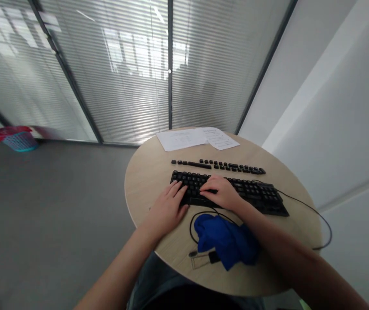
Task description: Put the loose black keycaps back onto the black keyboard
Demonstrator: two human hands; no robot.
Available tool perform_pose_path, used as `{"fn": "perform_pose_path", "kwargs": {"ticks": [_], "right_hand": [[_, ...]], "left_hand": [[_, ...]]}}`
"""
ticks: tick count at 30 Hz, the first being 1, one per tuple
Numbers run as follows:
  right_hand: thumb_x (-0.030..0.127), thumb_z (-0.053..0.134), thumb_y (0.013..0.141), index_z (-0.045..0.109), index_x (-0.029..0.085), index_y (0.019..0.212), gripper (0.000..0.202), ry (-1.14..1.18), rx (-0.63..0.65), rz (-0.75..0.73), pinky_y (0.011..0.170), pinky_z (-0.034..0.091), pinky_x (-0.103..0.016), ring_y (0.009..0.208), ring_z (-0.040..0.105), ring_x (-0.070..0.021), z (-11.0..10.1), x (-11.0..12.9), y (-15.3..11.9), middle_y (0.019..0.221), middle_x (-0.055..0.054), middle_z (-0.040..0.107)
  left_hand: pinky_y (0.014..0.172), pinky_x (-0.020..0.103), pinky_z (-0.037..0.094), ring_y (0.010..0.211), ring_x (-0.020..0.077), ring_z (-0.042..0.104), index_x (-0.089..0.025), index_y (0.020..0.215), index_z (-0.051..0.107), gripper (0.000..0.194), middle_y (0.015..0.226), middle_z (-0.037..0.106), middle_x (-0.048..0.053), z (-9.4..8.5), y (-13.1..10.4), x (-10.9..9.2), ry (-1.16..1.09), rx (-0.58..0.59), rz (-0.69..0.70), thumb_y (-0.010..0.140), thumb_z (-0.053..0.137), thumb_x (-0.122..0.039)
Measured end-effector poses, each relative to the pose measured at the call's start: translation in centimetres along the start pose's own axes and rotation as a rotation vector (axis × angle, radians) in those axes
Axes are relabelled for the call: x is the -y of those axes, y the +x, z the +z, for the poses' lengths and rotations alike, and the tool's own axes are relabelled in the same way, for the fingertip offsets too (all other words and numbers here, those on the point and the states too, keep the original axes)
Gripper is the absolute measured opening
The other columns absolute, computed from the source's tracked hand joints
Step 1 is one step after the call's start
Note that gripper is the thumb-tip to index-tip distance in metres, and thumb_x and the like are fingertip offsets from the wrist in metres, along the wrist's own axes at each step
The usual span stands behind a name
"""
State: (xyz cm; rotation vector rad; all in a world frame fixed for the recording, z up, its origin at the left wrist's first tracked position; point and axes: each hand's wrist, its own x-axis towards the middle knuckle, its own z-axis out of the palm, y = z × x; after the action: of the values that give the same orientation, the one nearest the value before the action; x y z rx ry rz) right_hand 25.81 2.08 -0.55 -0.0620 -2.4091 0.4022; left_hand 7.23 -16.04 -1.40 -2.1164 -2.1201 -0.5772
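Note:
A black keyboard (258, 194) lies across the round wooden table, its lower left part showing bare spots without keycaps. My left hand (170, 206) rests at its left end, fingers apart on the keys and thumb by the front edge. Over the middle-left keys is my right hand (220, 192), fingers bent and close together at the keyboard; whatever they may hold is too small to make out. Behind the keyboard, loose black keycaps (236, 168) stand in two rows, with a long bar-shaped key (199, 165) among them.
A crumpled blue cloth (225, 241) lies near the front edge, beside a wire-framed tool (200, 259) and a looped black cable (191, 226). Printed papers (184, 138) lie at the back. A red and blue basket (19, 140) stands on the floor at left.

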Motion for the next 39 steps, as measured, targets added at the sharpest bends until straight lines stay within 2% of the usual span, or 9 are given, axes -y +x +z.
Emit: {"fn": "perform_pose_path", "kwargs": {"ticks": [6,12,22,27,31,36,39], "right_hand": [[0.024,0.072,0.094,0.075,0.023,0.087,0.007,0.052,0.007,-0.058,0.089,0.049,-0.038,0.083,0.071,-0.0171,0.5,0.1,-0.2,0.091,-0.001,0.078],[0.02,0.072,0.093,0.075,0.022,0.083,0.01,0.052,0.018,-0.066,0.087,0.048,-0.035,0.083,0.071,-0.016,0.6,0.3,0.2,0.088,-0.001,0.078],[0.018,0.075,0.089,0.077,0.019,0.081,0.008,-0.107,0.088,-0.077,0.083,0.045,-0.035,0.084,0.062,-0.0184,0.2,0.5,0.4,0.087,-0.005,0.072],[0.017,0.078,0.085,0.077,0.019,0.08,0.006,-0.068,0.143,-0.071,0.079,0.044,-0.033,0.08,0.061,-0.017,0.3,-0.3,0.7,0.08,-0.003,0.069],[0.017,0.082,0.081,0.077,0.02,0.076,0.007,-0.055,0.141,-0.067,0.078,0.043,-0.032,0.077,0.06,-0.0161,0.7,-1.1,0.6,0.077,-0.001,0.068],[0.023,0.077,0.088,0.078,0.021,0.078,0.01,-0.038,0.111,-0.067,0.076,0.042,-0.033,0.076,0.058,-0.0166,0.4,-0.4,0.1,0.075,-0.002,0.066],[0.024,0.066,0.095,0.079,0.02,0.097,0.014,-0.096,-0.087,0.022,0.078,0.045,-0.034,0.082,0.059,-0.0191,-0.3,-0.2,-0.1,0.083,-0.005,0.067]], "left_hand": [[0.121,0.052,0.04,0.148,0.033,0.042,-0.015,0.146,0.051,0.054,0.157,0.049,0.017,-0.1,-0.2,0.2,0.001,-0.029,0.026,0.096,0.057,-0.032],[0.123,0.053,0.039,0.149,0.0326,0.042,-0.013,0.152,0.042,0.062,0.158,0.048,0.018,0.1,-0.2,0.8,-0.023,-0.024,0.025,0.094,0.059,-0.031],[0.123,0.053,0.039,0.15,0.0314,0.041,-0.015,0.153,0.041,0.064,0.157,0.049,0.017,0.5,-0.1,1.2,-0.044,-0.043,0.05,0.094,0.059,-0.032],[0.122,0.054,0.04,0.149,0.0322,0.041,-0.014,0.155,0.036,0.068,0.157,0.048,0.018,0.5,0.0,1.0,-0.038,-0.062,0.042,0.095,0.059,-0.035],[0.12,0.055,0.041,0.149,0.0327,0.042,-0.015,0.157,0.032,0.07,0.158,0.048,0.018,0.4,0.0,0.8,-0.034,-0.063,0.052,0.096,0.059,-0.034],[0.122,0.053,0.039,0.149,0.033,0.041,-0.01,0.155,0.033,0.069,0.158,0.047,0.02,0.5,0.0,0.9,-0.011,-0.044,0.034,0.096,0.059,-0.034],[0.123,0.052,0.038,0.15,0.0331,0.04,-0.008,0.155,0.034,0.07,0.158,0.046,0.021,0.7,0.0,0.9,-0.008,-0.037,0.026,0.096,0.059,-0.037]]}}
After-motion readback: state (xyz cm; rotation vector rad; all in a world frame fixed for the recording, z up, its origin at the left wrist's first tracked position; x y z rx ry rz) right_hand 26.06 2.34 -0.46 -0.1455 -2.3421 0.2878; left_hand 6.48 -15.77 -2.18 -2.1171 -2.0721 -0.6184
